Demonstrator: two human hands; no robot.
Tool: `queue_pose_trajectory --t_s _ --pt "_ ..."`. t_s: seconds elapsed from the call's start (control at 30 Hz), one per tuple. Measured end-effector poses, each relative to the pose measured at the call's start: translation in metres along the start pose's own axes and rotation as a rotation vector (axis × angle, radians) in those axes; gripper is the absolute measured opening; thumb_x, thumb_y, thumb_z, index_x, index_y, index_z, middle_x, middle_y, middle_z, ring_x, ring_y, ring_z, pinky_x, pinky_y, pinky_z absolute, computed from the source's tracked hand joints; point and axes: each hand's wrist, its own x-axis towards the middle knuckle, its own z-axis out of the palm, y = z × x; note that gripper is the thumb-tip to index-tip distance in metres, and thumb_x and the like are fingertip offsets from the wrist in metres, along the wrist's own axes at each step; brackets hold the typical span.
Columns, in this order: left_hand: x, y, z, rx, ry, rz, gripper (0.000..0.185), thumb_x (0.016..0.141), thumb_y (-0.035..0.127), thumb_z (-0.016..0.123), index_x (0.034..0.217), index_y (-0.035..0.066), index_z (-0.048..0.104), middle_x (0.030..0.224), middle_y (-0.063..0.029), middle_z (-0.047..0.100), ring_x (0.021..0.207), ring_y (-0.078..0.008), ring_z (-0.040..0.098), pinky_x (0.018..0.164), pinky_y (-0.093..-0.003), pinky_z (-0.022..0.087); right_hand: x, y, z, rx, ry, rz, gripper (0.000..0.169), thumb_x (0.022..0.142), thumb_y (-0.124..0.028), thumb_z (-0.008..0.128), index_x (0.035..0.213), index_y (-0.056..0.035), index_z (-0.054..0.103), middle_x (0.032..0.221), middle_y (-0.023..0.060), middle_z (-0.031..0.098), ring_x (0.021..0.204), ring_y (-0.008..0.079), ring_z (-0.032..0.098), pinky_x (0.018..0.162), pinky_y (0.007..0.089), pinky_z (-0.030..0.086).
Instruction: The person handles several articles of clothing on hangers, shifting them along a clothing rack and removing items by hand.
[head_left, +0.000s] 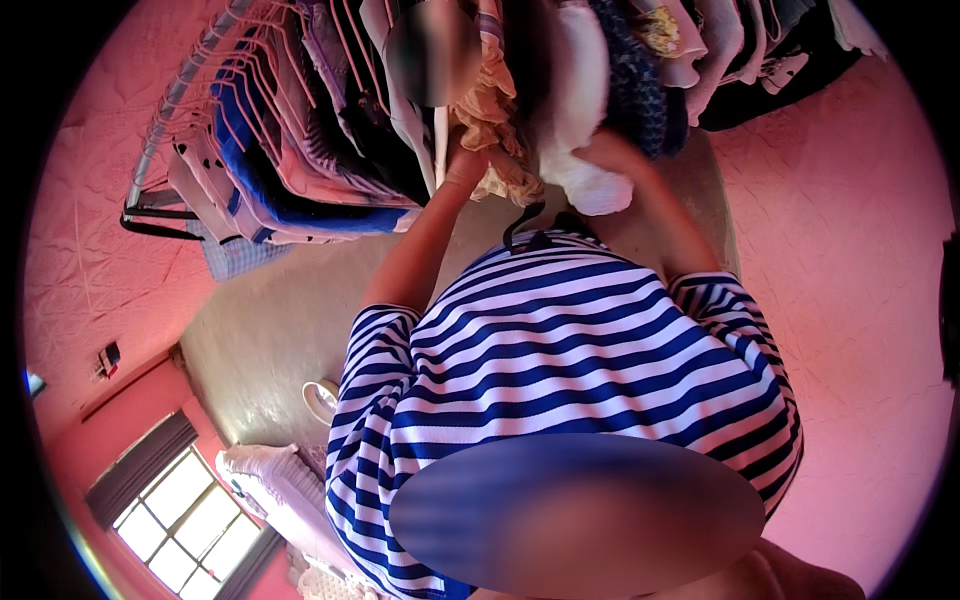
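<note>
My left hand (466, 166) is at a bunched tan, ruffled garment (495, 112) that hangs from the clothes rack, its fingers partly hidden in the folds. A white hanger or garment edge (441, 142) runs just left of that hand. To the right, my right hand (611, 154) is blurred and lies against a fluffy white garment (581, 97); whether its fingers grip the cloth cannot be told. A dark strap (525, 221) hangs below the tan garment. A blurred patch covers part of the clothes above my left hand.
Many garments on pink wire hangers (255, 60) fill the metal clothes rack (169, 97) on the left. Patterned dark blue cloth (634, 82) hangs at the right. Pink walls (840, 262) flank the grey floor (277, 322). Behind me are a round white object (320, 400), a bed (300, 502) and a window (187, 517).
</note>
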Motion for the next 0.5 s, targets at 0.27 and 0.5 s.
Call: queue_pose_trajectory --t_s 0.27,0.5 --pt "0.037 0.078 -0.031 -0.251 -0.020 0.035 0.025 0.080 0.020 0.053 0.099 0.003 0.056 0.097 -0.0209 0.059 0.094 -0.0388 0.054 0.079 -0.0406 0.044 0.004 -0.007 0.081 0.166 0.748 -0.494 0.064 0.066 -0.027 0.072 0.120 -0.0030 0.046 0.127 0.0161 0.041 0.113 0.0317 0.044 0.096 0.0376 0.036" --pt "0.050 0.119 -0.054 0.081 -0.443 -0.069 0.024 0.077 0.021 0.049 0.090 0.004 0.061 0.085 -0.0206 0.062 0.082 -0.0375 0.059 0.073 -0.0439 0.047 -0.015 0.033 -0.007 0.390 1.478 -0.230 0.079 0.060 -0.030 0.080 0.122 0.0006 0.042 0.114 0.0189 0.050 0.107 0.0333 0.048 0.092 0.0411 0.037"
